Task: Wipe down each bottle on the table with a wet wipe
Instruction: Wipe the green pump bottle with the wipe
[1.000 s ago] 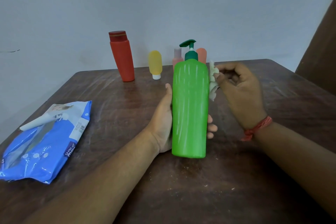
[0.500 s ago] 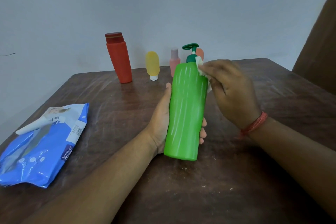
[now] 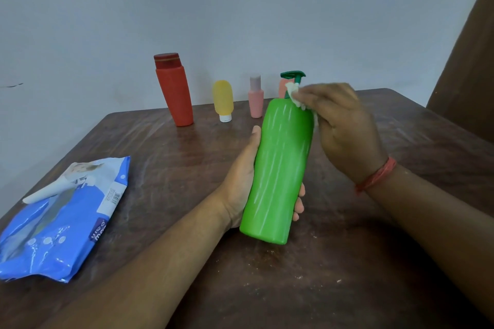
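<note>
Counter [image 3: 165,157]: dark brown wood, worn, carrying everything in view.

Wipe pack [image 3: 61,219]: blue, lying flat near your left edge, well apart from the work. Probably parked there so a fresh wipe is within reach.

Green pump bottle [image 3: 280,168]: lifted off the counter and tilted, base toward you, pump head away. The tilt presents the shoulder and neck to your wiping hand.

Left hand [image 3: 240,181]: wrapped round the lower body of the green pump bottle from behind, thumb along the left side, fingertips showing past the right edge. It acts as the clamp, so the bottle does not turn under wiping pressure.

Right hand [image 3: 344,128]: fingers curled, pinching the wet wipe [image 3: 294,91] against the bottle's neck, just below the dark green pump head.

Red bottle [image 3: 175,91]: standing upright at the far edge, leftmost in the row.

Yellow bottle [image 3: 223,100]: standing cap-down, just right of the red bottle.

Pink bottle [image 3: 256,97]: upright, next in the row. A further orange-pink bottle stands behind the pump head, mostly hidden.

Judgement: you are working the top of the green pump bottle; whether the row at the back is wiped yet cannot be told.
</note>
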{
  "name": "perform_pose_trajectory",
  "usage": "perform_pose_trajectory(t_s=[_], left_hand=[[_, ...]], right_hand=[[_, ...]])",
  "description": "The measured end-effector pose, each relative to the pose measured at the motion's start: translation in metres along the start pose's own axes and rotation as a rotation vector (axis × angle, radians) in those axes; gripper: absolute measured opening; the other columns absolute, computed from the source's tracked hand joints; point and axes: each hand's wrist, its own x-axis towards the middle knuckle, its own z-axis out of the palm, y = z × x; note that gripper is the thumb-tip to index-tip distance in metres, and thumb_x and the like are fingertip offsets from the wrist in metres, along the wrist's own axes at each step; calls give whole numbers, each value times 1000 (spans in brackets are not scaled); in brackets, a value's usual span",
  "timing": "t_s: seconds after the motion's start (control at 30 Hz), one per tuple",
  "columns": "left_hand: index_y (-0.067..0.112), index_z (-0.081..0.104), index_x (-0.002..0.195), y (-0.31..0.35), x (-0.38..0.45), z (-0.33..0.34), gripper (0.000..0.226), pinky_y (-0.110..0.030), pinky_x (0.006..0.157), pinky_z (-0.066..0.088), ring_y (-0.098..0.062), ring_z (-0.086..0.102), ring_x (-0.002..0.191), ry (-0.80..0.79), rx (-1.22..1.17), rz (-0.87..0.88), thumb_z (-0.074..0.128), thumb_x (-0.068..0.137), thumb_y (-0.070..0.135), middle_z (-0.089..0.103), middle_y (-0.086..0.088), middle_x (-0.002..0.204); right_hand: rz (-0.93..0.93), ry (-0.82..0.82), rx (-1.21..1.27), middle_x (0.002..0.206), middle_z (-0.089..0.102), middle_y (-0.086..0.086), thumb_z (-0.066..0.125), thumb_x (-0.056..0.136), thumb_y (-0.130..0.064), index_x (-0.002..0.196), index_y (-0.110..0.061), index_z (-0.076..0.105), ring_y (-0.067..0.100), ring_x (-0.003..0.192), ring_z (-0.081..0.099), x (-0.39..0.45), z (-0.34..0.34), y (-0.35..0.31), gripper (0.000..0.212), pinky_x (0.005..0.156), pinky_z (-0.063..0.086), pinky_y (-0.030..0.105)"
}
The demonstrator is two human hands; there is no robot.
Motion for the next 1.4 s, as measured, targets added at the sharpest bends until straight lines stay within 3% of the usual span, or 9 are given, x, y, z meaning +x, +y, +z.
perform_pose_trajectory(t_s=[0.1, 0.23, 0.37, 0.57, 0.83, 1.03, 1.17, 1.33, 1.4], left_hand=[[-2, 64, 116, 0, 1, 5, 99, -44, 69, 57, -35, 67, 70, -4, 80, -30, 22, 89, 83, 65, -26, 90], [-1, 64, 119, -5, 0, 10, 96, -43, 68, 58, -35, 68, 70, -8, 96, -57, 26, 89, 82, 65, -25, 90], [0, 64, 119, -5, 0, 10, 93, -42, 67, 59, -34, 68, 69, -12, 99, -61, 26, 90, 81, 66, -24, 90], [-1, 62, 122, -6, -1, 5, 94, -42, 68, 59, -34, 68, 70, -11, 83, -44, 27, 91, 80, 66, -24, 91], [1, 65, 117, -2, -2, -4, 92, -43, 70, 59, -34, 70, 72, -53, 53, -24, 31, 87, 81, 65, -25, 94], [0, 65, 119, -3, -2, -6, 96, -42, 69, 59, -35, 69, 71, -13, 41, -36, 29, 88, 83, 66, -25, 91], [0, 65, 120, -3, -1, -6, 95, -43, 70, 59, -36, 69, 73, -22, 44, -30, 29, 89, 82, 67, -25, 93], [0, 66, 112, -2, -1, -5, 94, -42, 67, 59, -35, 68, 70, 2, 17, -26, 27, 89, 82, 65, -25, 90], [0, 66, 115, -2, -1, -4, 94, -43, 68, 59, -36, 68, 70, 15, 22, -17, 27, 90, 81, 64, -25, 90]], right_hand=[[-81, -61, -86, 121, 68, 8, 52, 100, 0, 122, -4, 69, 32, 108, 55, 8, -5, 11, 28, 103, 36, 24], [-139, -152, -93, 117, 70, 4, 46, 100, -2, 120, -6, 70, 32, 106, 54, 6, -15, 17, 32, 93, 45, 35], [33, -170, -35, 105, 67, 6, 41, 93, -7, 130, -12, 64, 20, 104, 47, 0, -21, 15, 44, 88, 38, 19], [-56, -72, -97, 95, 68, 8, 48, 85, 9, 123, -1, 65, 29, 87, 51, -4, -17, 5, 43, 84, 41, 33], [205, 58, 27, 108, 67, 7, 59, 92, 5, 122, -6, 64, 24, 99, 60, -9, -10, -4, 33, 91, 46, 31], [-132, -149, 23, 111, 69, 5, 51, 94, 8, 113, -4, 69, 28, 104, 58, -13, -8, -18, 30, 101, 42, 29], [15, -82, -16, 112, 68, 7, 53, 89, 13, 118, -4, 66, 31, 104, 58, -7, -7, -8, 36, 95, 48, 37], [-262, -220, 29, 114, 69, 8, 54, 92, 11, 116, 0, 68, 31, 106, 60, -15, -7, -25, 30, 99, 48, 39], [-143, -207, 5, 119, 66, 7, 52, 92, 11, 123, -3, 65, 29, 110, 57, -9, -2, -19, 37, 97, 48, 42]])
